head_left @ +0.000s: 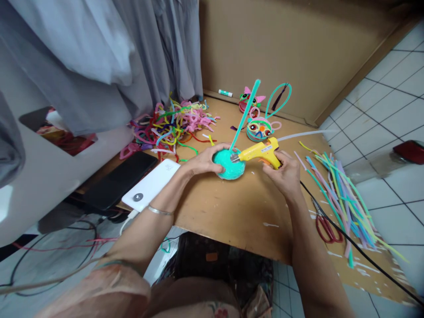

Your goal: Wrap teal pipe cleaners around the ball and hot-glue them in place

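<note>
My left hand is wrapped round the left side of a round turquoise piece made of coiled fuzzy stem. A straight turquoise stem rises from its top, tilted to the right. In my right hand is a yellow glue gun, gripped by its handle. The gun's metal nozzle points left and meets the face of the turquoise piece; whether they touch is hard to tell. A translucent glue stick sticks out of the gun's back.
Behind stand two decorated faces and a glue tube. Tangled stems, a white power bank and a black phone lie left. Right are straight stems, red-handled scissors and a black cable.
</note>
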Tool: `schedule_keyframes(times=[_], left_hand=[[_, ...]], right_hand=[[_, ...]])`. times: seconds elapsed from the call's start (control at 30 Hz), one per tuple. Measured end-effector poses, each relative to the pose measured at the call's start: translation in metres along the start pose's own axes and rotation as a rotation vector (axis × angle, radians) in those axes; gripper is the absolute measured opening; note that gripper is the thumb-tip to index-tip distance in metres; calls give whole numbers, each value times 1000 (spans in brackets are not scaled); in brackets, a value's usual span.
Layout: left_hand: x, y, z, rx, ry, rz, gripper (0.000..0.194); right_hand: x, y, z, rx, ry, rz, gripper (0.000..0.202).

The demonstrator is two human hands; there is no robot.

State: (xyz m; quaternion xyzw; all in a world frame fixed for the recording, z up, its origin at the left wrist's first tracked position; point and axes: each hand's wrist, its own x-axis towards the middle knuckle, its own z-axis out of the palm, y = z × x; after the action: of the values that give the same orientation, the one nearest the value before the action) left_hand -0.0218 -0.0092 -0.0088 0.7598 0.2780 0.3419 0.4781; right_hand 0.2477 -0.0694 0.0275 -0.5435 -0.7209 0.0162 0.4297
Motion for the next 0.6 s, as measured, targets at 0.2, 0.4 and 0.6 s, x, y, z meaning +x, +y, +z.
schedule_keyframes(times=[0.2, 0.4, 0.6], left_hand=[[-1, -1, -1, -10, 6, -3, 75], [-1, 4, 1, -17, 5, -9, 74], [-1, 8, 3, -27, -4, -15, 74]], right_hand=[[3, 0, -7, -33, 26, -31, 15], [3, 0, -6, -21, -7, -21, 12], [0, -2, 1, -4, 39, -41, 11]])
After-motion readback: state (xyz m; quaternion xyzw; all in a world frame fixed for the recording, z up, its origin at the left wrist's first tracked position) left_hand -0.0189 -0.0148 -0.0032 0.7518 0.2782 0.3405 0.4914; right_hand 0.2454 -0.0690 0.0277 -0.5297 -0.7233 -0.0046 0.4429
